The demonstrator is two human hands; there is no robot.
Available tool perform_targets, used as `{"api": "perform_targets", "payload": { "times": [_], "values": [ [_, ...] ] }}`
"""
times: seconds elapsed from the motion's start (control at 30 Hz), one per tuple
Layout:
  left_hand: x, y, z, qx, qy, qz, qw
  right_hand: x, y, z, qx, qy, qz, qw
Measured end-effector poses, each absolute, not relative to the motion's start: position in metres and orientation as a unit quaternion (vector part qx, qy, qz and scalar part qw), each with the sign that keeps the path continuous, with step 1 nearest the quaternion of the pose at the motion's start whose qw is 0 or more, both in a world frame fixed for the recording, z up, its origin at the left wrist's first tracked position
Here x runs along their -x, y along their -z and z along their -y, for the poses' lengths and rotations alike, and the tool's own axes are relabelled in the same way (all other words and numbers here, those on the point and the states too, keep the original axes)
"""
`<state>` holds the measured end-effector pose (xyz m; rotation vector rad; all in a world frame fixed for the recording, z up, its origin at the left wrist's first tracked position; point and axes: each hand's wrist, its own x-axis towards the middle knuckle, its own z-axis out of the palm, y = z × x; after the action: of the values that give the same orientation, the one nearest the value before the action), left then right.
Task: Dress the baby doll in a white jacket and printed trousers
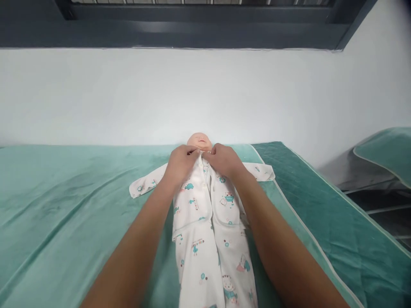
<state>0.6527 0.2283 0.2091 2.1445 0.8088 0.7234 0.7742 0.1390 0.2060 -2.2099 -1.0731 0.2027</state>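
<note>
White cotton-like jacket [192,203] with small teal and pink prints: worn by a doll, face up near the middle of the far edge of the sheet [73,188]. Front parted down the middle, the two panels nearest each other at the neck; small round fasteners [203,185] along one panel.

Left hand [182,161]: fingertips pinching the jacket at the neck. Right hand [224,159]: fingertips pinching the opposite side of the neck, just beside the left.

Doll [199,140]: head just beyond both hands, by the sheet's far edge.

Sleeves [149,182], two: spread outward, one toward the sheet's left edge, the other reaching its white-piped right edge.

Trousers [201,265], matching print: below the jacket hem, running toward the near edge, lower ends out of view.

Sheet: light green, creased on the left.

Quilt [327,214], darker green: alongside the sheet's right edge.

Green flap [387,149], pale-edged: raised, well right of the doll, above dark slats [385,209].

Wall [160,94], white: behind the sheet's far edge.

Window frame [192,28], dark grey: above, with bars [183,2].
</note>
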Motion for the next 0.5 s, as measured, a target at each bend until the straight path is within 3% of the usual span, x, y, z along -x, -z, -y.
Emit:
{"api": "perform_targets", "payload": {
  "times": [0.1, 0.27, 0.5],
  "values": [
    [-0.661, -0.216, -0.229, -0.838, -0.248, -0.331, 0.356, -0.78, -0.207, -0.142, 0.837, -0.095, 0.411, 0.35],
    [-0.669, -0.22, -0.232, -0.833, -0.225, -0.362, 0.353, -0.784, -0.202, -0.138, 0.766, -0.162, 0.371, 0.499],
    [-0.672, -0.215, -0.229, -0.781, -0.3, -0.339, 0.43, -0.778, -0.194, -0.138, 0.674, -0.221, 0.311, 0.633]
  ]
}}
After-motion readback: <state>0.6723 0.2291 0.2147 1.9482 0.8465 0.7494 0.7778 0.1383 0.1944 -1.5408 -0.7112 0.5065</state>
